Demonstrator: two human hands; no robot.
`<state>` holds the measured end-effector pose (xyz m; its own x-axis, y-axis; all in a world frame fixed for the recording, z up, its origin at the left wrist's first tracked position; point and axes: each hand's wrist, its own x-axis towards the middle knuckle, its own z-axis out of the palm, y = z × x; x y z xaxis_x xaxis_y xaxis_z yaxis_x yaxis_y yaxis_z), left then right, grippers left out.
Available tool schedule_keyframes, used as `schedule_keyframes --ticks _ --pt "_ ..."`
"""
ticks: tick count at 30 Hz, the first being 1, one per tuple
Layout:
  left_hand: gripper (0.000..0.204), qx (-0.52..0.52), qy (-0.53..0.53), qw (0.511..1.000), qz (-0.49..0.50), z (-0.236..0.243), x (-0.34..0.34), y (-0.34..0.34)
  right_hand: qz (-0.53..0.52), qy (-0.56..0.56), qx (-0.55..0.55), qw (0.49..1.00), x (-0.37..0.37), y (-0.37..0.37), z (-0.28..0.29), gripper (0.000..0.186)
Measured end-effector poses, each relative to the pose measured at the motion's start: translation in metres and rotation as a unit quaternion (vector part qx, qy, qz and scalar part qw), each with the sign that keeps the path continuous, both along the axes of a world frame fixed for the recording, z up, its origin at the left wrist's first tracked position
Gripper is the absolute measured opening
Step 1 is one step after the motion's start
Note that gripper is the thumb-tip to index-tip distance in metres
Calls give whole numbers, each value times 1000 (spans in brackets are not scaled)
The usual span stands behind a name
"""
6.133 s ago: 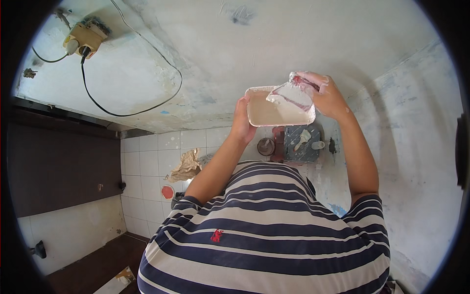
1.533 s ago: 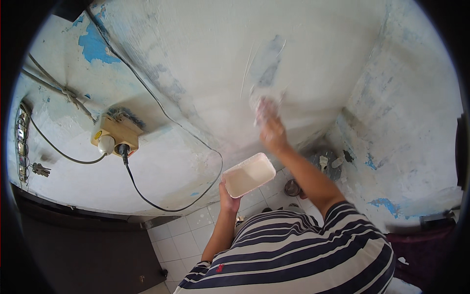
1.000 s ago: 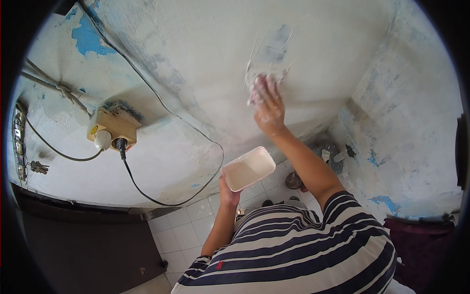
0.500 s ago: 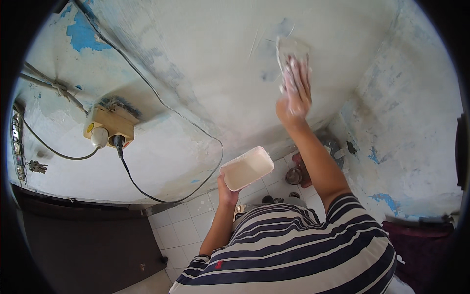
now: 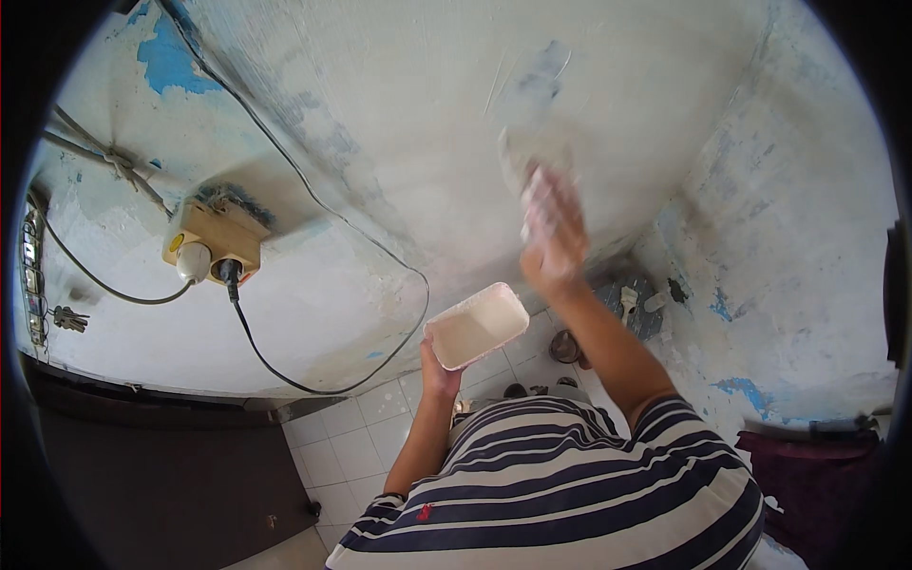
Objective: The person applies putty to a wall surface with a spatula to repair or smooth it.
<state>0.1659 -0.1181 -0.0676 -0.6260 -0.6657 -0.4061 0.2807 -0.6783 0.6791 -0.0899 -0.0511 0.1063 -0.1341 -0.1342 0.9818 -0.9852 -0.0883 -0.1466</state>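
My left hand (image 5: 439,370) grips a pale oblong tray (image 5: 478,323) with a whitish coating inside and on its rim, held low in front of me. My right hand (image 5: 556,228), smeared white and blurred by motion, is closed on a wide flat scraper (image 5: 527,147) coated in white paste, held against the pale wall (image 5: 627,95) above and right of the tray. Over the scraper is a bluish-grey patch (image 5: 543,66) with raised streaks of paste around it.
A power socket box (image 5: 214,237) with two plugs and looping cords hangs on the left, beside keys (image 5: 70,319). A dark panel (image 5: 152,475) stands lower left. Below are floor tiles (image 5: 351,454), a dark jar (image 5: 565,347), items in the corner (image 5: 629,302) and maroon cloth (image 5: 807,475).
Earlier the scraper was over the tray; since then it has moved onto the wall, up across the patch, and in the last half second down again. The tray has barely moved lately.
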Motion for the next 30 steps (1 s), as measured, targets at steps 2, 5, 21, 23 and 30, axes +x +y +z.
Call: schedule_keyframes --ticks 2,5,21,23,30 --pt "60 -6 12 1000 -25 -2 -1 -2 -50 -10 -53 997 -24 -16 25 32" --pt "60 -13 24 999 -24 -14 -3 -5 -96 34 20 995 -41 -40 2 32" --pt "61 -31 -19 998 -58 -8 2 -8 -63 4 -7 998 -35 -15 -20 36" --pt "59 -6 -2 1000 -17 -3 -5 -4 -69 34 76 994 -41 -32 -38 40" --pt "59 -10 1 1000 -20 -5 1 -5 -33 26 221 974 -1 10 -146 34"
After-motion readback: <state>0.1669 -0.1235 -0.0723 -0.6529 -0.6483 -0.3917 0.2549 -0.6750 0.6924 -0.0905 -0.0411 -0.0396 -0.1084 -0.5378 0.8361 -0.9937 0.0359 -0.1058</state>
